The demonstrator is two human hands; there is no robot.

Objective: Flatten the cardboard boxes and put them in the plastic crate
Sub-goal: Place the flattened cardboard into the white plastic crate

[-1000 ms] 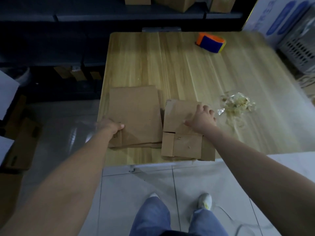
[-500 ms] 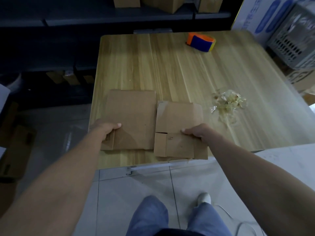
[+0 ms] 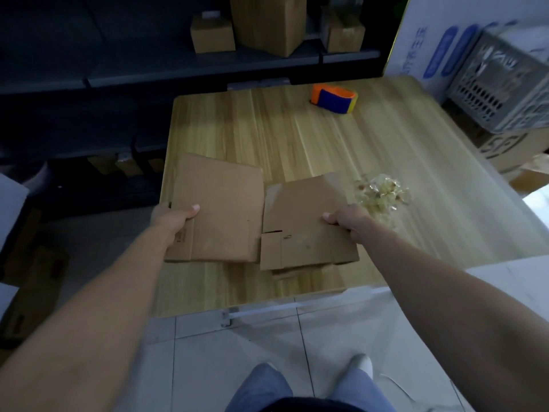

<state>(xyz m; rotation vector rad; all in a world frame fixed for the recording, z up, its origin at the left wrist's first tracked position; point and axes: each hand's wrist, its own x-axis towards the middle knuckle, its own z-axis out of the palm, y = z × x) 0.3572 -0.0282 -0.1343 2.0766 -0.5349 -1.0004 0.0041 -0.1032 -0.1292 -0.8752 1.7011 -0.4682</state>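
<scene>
Two flattened brown cardboard boxes are held just above the near part of the wooden table. My left hand grips the left edge of the larger flattened box, thumb on top. My right hand grips the right edge of the smaller flattened box, which has more cardboard layers under it. Both boxes are tilted, their far edges raised. The grey perforated plastic crate stands at the far right, beyond the table's corner.
A crumpled wad of clear tape lies on the table right of my right hand. An orange and blue tape dispenser sits at the far edge. Dark shelves with cardboard boxes stand behind. White printed cartons are at right.
Both hands went from pressing the flattened boxes on the table to gripping their outer edges and lifting them. My view shifted so the crate at the right shows more.
</scene>
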